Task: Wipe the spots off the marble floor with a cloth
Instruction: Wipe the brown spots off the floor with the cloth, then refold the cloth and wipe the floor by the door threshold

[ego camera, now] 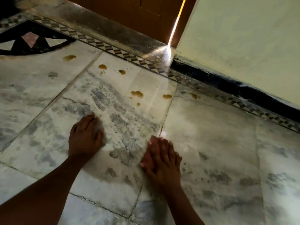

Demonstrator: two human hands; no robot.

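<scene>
- Reaching out from the bottom edge, two bare forearms stretch over the marble floor (211, 151), whose white slabs are veined with grey.
- Right hand (162, 161) lies palm down with fingers together and stretched flat; something pale pink shows under its thumb side, but whether that is a cloth cannot be told, so what it grips, if anything, is unclear.
- Left hand (86, 137) rests just beside it, across a slab joint, fingers curled loosely down against the stone; motion blur hides whether it holds anything.
- Beyond the fingertips, on the same central slab, sit brown spots (137, 94), with a smaller one (167, 96) near the slab's right edge.
- Farther still, more spots (102, 67) lie toward the patterned border strip (116, 51), and one (69, 57) on the left slab.
- At the far left is a black-and-pink inlay (30, 39).
- At the back, a wooden door (129, 13) stands ajar beside a pale wall (243, 38), letting in a bright sliver of light.
</scene>
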